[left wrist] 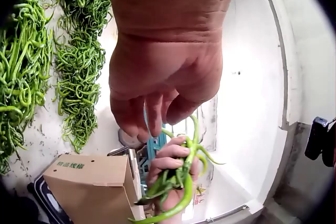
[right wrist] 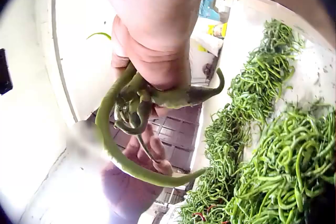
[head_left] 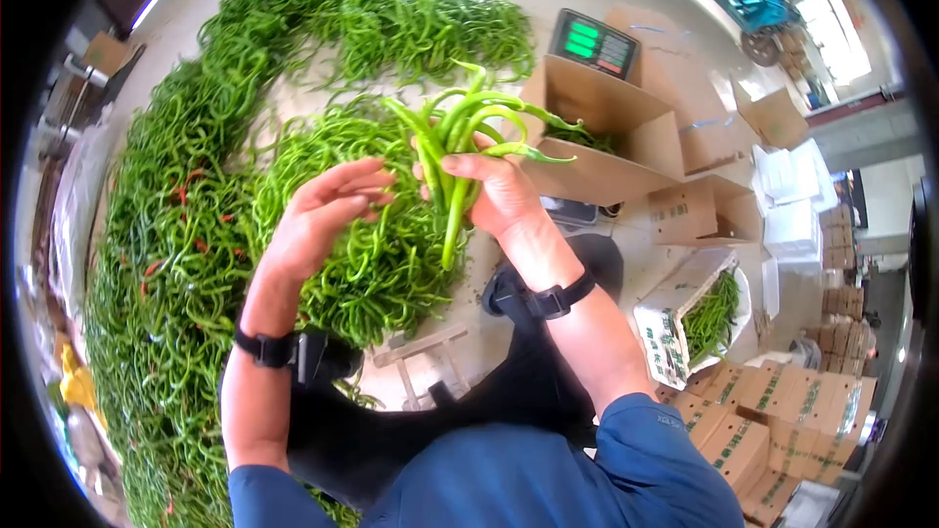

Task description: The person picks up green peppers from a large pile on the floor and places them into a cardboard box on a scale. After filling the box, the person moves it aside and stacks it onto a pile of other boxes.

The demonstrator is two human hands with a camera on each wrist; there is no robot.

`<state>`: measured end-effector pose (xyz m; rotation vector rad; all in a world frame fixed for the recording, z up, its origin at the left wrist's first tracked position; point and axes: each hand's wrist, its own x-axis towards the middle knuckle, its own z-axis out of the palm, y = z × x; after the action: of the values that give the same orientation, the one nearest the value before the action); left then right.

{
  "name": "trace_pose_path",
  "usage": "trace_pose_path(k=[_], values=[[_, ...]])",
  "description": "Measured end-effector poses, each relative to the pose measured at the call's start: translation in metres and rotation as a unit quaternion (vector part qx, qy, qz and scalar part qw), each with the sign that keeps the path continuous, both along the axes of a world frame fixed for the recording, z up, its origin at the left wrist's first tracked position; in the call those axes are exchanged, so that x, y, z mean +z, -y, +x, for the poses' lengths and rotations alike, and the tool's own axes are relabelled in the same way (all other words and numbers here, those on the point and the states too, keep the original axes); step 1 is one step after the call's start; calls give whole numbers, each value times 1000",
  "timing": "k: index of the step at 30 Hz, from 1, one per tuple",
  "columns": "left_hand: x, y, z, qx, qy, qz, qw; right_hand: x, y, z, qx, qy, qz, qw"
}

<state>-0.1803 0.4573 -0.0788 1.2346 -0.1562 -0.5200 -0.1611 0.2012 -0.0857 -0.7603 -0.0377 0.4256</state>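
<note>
A bunch of long green chili peppers (head_left: 455,137) is gripped in my right hand (head_left: 499,191), thumb across the stalks. Its peppers fan out above and below the fist, and one long curved chili (right wrist: 131,166) loops down in the right wrist view. My left hand (head_left: 328,215) hovers just left of the bunch with fingers loosely bent and nothing in them. Seen from the left wrist, the left fingers (left wrist: 154,113) hang above the right hand and its chilies. Below both hands lies a heap of bright green chilies (head_left: 381,274).
A long bank of darker chilies (head_left: 176,235), some red, curves along the left and far side. To the right stand an open carton (head_left: 611,171) with chilies inside, a lit scale display (head_left: 595,44), a lined box of chilies (head_left: 712,318) and stacked cartons (head_left: 782,411).
</note>
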Motion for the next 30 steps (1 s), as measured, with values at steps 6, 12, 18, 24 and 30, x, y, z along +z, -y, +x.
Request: trace_pose_path(k=[6, 12, 18, 24, 30], values=[[-20, -9, 6, 52, -9, 115, 992, 109, 98, 40, -60, 189, -269, 943], [-38, -13, 7, 79, -36, 150, 985, 110, 248, 89, -120, 364, -470, 795], [-45, -13, 7, 87, -60, 193, 975, -45, 400, 90, -57, 173, -862, 473], [-37, -47, 7, 191, -20, 223, 956, 17, 322, 91, -124, 167, -790, 577], [-10, -118, 12, 415, 13, 134, 900, 53, 96, 68, 177, 256, -656, 688]])
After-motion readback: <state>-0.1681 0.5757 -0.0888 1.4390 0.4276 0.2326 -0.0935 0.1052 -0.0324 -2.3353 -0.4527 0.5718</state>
